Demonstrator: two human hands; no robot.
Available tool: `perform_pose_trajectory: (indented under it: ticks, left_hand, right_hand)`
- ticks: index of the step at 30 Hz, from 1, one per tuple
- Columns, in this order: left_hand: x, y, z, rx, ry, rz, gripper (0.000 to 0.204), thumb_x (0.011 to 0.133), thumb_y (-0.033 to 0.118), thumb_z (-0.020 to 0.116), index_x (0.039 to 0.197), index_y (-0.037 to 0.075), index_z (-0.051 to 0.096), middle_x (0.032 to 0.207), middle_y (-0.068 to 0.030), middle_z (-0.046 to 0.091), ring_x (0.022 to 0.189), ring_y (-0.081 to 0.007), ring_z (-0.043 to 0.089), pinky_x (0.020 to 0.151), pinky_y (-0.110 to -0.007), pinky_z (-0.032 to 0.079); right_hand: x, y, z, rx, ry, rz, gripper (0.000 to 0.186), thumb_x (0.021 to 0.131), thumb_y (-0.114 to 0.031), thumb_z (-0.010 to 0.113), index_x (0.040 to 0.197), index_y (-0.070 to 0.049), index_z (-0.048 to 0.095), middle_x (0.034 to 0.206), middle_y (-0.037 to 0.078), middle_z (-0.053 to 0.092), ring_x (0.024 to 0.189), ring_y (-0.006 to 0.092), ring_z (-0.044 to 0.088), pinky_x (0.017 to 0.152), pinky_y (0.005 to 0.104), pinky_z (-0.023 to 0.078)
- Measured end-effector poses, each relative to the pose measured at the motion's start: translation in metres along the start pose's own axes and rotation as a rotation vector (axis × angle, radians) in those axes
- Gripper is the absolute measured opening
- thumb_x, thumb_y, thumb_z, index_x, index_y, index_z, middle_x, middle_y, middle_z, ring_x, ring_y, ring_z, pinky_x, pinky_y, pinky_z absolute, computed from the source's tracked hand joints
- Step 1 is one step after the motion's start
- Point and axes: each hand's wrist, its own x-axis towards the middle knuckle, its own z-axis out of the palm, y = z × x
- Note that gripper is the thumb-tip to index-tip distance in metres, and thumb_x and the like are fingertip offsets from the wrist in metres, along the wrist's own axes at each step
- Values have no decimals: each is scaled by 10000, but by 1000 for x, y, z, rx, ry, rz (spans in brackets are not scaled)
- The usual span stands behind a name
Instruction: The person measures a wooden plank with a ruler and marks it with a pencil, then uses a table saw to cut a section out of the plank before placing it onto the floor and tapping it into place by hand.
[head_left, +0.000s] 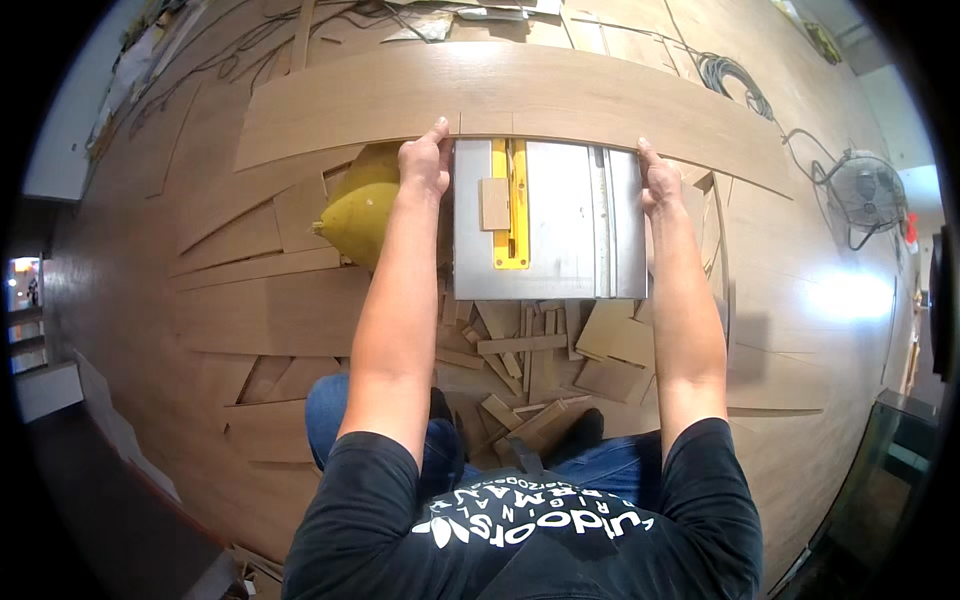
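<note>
A long wood-look floor plank (400,95) lies crosswise over the far part of a metal table saw (565,230). My left hand (425,163) grips the plank's near edge just left of the saw top, thumb up on its face. At the saw's right side my right hand (659,178) holds the same edge, thumb also on top. Two short pencil-like lines cross the plank near my left hand. A yellow insert (511,235) is set in the saw top, and a small wood block (495,204) rests at its left. The fingers under the plank are hidden.
Wood offcuts (530,350) are heaped between the saw and my feet. A yellow bag (358,212) bulges left of the saw. Loose planks (270,310) cover the floor at left. A fan (866,190) and a coiled cable (735,80) are at right.
</note>
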Motion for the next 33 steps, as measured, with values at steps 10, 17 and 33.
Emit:
perform_pose_trajectory:
  ticks: [10, 17, 33]
  left_hand:
    - [-11, 0, -2, 25, 12, 49, 190, 953, 65, 652, 1097, -32, 574, 1069, -119, 624, 983, -231, 637, 925, -393, 576]
    - [-18, 2, -2, 13, 10, 28, 203, 965, 53, 632, 1141, -22, 565, 1103, -120, 625, 992, -233, 645, 920, -385, 585]
    - [-21, 7, -5, 64, -18, -12, 208, 964, 62, 635, 1159, 19, 574, 1069, -86, 640, 981, -208, 656, 859, -332, 600]
  right_hand:
    - [-10, -2, -8, -98, -9, 18, 413, 841, -251, 829, 1084, 13, 625, 1002, 98, 685, 852, 183, 655, 740, 332, 552]
    - [-21, -6, 3, -107, 19, -10, 486, 830, -269, 839, 1120, 40, 600, 1015, 124, 679, 873, 205, 651, 752, 356, 557]
    - [-27, -5, -5, -80, -23, 35, 468, 836, -225, 831, 1136, 41, 589, 1032, 123, 670, 925, 217, 647, 794, 381, 569]
